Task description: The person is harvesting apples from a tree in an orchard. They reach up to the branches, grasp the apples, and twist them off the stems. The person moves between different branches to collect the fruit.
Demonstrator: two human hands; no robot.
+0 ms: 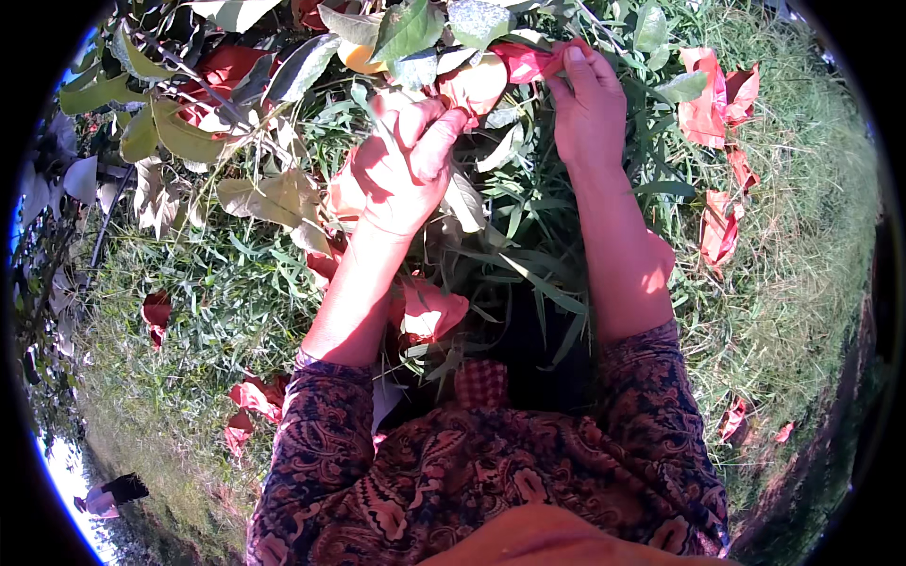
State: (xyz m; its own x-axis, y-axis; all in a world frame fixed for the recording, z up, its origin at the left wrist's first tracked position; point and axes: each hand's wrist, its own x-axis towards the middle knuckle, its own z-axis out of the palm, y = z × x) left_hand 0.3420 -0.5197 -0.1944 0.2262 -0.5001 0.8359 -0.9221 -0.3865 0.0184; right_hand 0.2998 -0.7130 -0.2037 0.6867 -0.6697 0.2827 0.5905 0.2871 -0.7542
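Note:
A pale round fruit, apparently an apple, hangs among the leaves, with red paper around part of it. My left hand is closed beside it, thumb and fingers pinching the lower edge of the red paper. On the other side, my right hand pinches a bright red paper strip between thumb and fingers. The strip stretches from those fingertips towards the fruit. Leaves partly cover the branch above, and a yellow-orange fruit shows between them.
Leafy twigs reach in from the left. Crumpled red papers lie in the grass, including one to the right and one near my lap. Another person is far off at lower left.

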